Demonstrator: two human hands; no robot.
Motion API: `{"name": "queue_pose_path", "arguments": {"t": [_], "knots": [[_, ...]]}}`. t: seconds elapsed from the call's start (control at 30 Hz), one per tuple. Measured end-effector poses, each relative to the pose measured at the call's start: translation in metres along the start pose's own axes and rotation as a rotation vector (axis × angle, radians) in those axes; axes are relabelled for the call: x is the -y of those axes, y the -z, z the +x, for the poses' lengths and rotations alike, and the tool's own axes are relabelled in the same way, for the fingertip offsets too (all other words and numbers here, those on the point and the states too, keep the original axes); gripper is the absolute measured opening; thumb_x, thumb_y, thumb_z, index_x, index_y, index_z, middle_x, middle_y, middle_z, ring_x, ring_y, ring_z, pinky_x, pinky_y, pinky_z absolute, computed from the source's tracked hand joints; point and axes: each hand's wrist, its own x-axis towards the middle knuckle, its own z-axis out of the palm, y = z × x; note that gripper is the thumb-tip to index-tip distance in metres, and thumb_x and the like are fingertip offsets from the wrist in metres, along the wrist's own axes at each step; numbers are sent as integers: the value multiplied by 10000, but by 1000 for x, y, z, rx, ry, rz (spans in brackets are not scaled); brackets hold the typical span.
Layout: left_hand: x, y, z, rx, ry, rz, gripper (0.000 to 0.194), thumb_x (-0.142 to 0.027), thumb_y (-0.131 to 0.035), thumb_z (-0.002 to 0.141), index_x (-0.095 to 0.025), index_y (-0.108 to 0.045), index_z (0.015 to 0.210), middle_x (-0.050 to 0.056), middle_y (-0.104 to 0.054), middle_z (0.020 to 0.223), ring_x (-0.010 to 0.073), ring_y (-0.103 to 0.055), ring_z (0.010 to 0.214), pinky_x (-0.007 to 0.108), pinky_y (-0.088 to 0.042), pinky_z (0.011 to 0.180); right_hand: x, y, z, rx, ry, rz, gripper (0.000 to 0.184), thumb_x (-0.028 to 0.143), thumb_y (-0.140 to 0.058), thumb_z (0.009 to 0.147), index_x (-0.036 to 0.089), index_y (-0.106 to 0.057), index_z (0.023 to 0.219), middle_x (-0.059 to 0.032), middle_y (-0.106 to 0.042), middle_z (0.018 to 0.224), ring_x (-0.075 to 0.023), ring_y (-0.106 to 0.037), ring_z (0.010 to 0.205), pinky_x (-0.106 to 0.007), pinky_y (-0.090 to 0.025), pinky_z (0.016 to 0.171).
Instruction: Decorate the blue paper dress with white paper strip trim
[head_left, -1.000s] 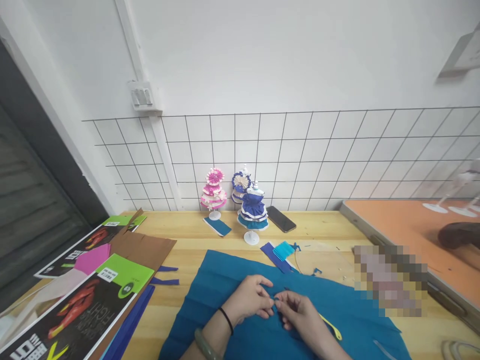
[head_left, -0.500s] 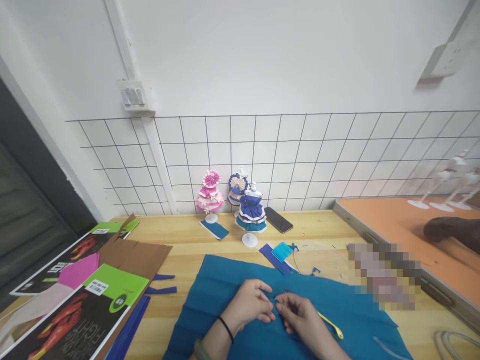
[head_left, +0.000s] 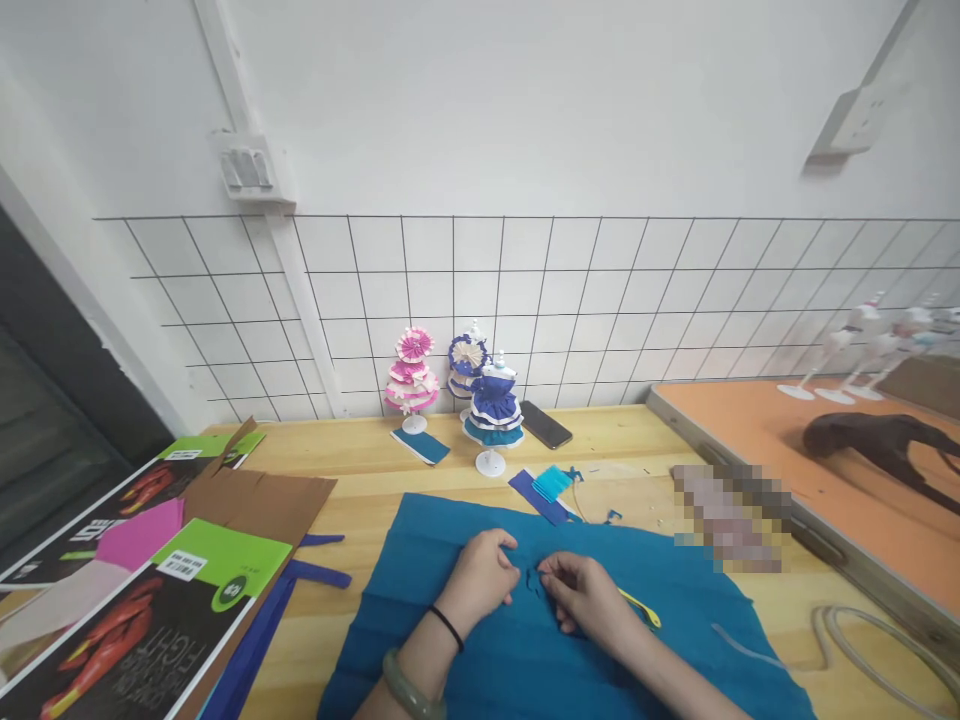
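Over a teal crepe-like sheet (head_left: 420, 560) my left hand (head_left: 480, 578) hovers with its fingers curled in; whether anything is inside them is hidden. A black band and a pale green bangle circle that wrist. My right hand (head_left: 583, 597) is apart from it, pinching a small teal scrap (head_left: 533, 580) between thumb and forefinger. Part of a yellow-handled tool (head_left: 643, 610) shows beside my right wrist, lying on the sheet; its other end is hidden.
Small dress stands, one pink (head_left: 412, 385) and one blue-white (head_left: 495, 405), stand behind, with a phone (head_left: 546, 424). Folded bright-blue paper (head_left: 553, 483) lies before them. Printed packages (head_left: 169, 620) are at left. A clear tube (head_left: 832, 640) coils at right, beside an orange board (head_left: 750, 425).
My hands, earlier close together at the fingertips, have drawn apart. The small teal scrap now shows at my right fingertips. The camera view has turned to the right.
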Motion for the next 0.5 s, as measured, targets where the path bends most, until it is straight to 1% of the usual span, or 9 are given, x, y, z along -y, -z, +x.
{"name": "queue_pose_path", "arguments": {"t": [0.13,0.23,0.37,0.5], "knots": [[-2,0,-2,-33,-76,74,251,-132,-632,581,-159,-641,831,-55,-544,470,124,-540,416,225,-405,491,1,2,1,3,6,-54,233,379,-530,713,158,-582,763,59,-500,453,-84,-486,328,-175,-376,323],[-4,0,-3,-47,-118,121,218,-158,-636,588,-171,-654,804,-42,-553,470,149,-564,470,234,-411,521,2,4,0,17,19,-94,244,360,-510,729,147,-616,784,45,-529,490,-74,-477,307,-169,-358,301],[-6,0,-5,-57,-153,191,196,-203,-623,621,-173,-659,811,-25,-567,493,163,-575,515,241,-412,547,7,4,-4,18,36,-143,240,303,-492,735,141,-638,833,36,-547,540,-65,-468,304,-167,-357,292],[-7,1,-5,-45,-161,283,232,-194,-620,620,-162,-656,847,-14,-587,525,167,-577,559,244,-414,572,12,5,-5,-3,22,-176,263,243,-465,737,124,-633,901,35,-538,543,-70,-481,320,-161,-367,293]]}}
